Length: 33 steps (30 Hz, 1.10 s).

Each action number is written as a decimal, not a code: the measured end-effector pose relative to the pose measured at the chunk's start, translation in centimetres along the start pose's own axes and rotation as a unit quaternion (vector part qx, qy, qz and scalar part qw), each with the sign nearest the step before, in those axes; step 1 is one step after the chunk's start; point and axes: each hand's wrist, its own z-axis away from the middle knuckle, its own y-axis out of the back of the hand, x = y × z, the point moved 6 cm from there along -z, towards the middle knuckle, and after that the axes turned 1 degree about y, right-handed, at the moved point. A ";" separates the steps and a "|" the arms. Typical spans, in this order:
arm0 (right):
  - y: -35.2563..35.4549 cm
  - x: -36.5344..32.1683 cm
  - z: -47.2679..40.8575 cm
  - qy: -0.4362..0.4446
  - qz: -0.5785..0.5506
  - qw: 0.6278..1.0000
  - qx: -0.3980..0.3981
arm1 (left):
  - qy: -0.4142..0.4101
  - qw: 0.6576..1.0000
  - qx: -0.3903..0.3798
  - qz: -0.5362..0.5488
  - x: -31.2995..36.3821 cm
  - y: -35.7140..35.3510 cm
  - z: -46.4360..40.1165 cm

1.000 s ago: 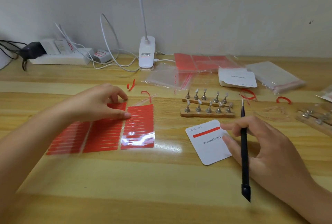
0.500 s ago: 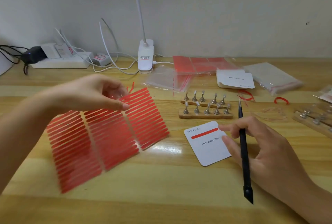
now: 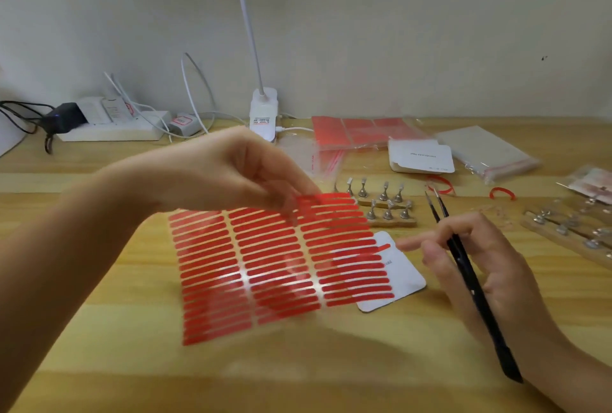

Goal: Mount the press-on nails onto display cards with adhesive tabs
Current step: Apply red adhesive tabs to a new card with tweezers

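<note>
Pinching the top edge of the adhesive tab sheet (image 3: 281,267) between thumb and fingertips, the left hand (image 3: 231,174) holds it clear of the desk (image 3: 132,379), its clear backing hanging over the left part of the white display card (image 3: 402,276). The right hand (image 3: 480,267) grips black tweezers (image 3: 463,267) in curled fingers, forefinger stretched toward the card; the tweezer tips point away from the person and stand slightly apart, holding nothing.

My reading is that the tab-picking step is in hand — one red strip already lies across the card's top. Next, the tweezers would need to lift a single strip off the sheet, which calls for the sheet to be steadied, since it looks blurred and free-hanging.

Beyond the card stands a wooden nail stand (image 3: 387,210) with small metal holders; whether nails sit on them I cannot tell. A second stand (image 3: 569,233) lies to the right. Farther back — a stack of blank cards (image 3: 420,157), bagged red sheets (image 3: 361,131), a clip lamp (image 3: 263,111) and a power strip (image 3: 112,127). Peeled red liner curls (image 3: 501,192) lie scattered near the stands. The hanging sheet itself blocks part of the card.
</note>
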 end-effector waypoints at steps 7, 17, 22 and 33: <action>0.1 -0.7 -0.5 -0.003 -0.102 0.994 -0.026 | -0.114 0.990 -0.031 0.079 4.3 -1.0 -0.7; -0.3 -1.9 -0.7 -0.143 -0.349 0.903 -0.204 | -0.141 0.983 0.026 0.115 4.6 -3.2 -2.4; 0.4 -2.3 -1.1 -0.155 -0.279 0.938 -0.133 | -0.016 0.965 0.033 0.259 1.5 -4.1 -2.9; 0.2 0.8 -0.7 -0.161 -0.091 0.978 -0.093 | 0.041 0.962 0.069 0.260 -3.9 -8.2 -2.2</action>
